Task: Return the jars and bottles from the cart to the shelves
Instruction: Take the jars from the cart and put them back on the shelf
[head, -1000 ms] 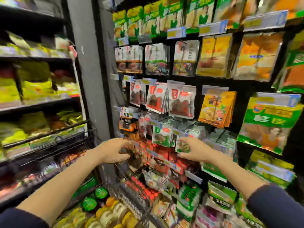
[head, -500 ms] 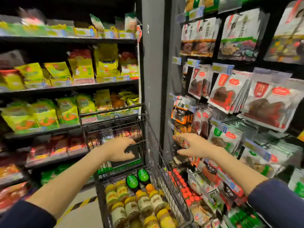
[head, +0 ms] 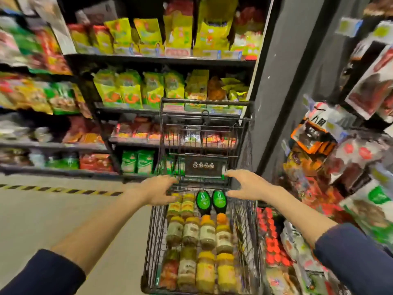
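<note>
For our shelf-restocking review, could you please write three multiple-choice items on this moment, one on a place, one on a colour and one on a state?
1. Where do the two green-labelled bottles lie in the cart?
A. At the far end, just past the rows of jars
B. On the floor beside it
C. At the near end, closest to the person

2. What colour are the lids of the jars?
A. Blue
B. Yellow to orange
C. White

3. What is the right hand doing?
A. Holding a jar
B. Reaching toward the cart's far end, holding nothing
C. Gripping a hanging packet

Answers: 1 A, the bottles sit beyond the jar rows, between the hands. 2 B, every visible lid is yellow or orange. 3 B, its fingers are spread and empty, as are those of the left hand.
</note>
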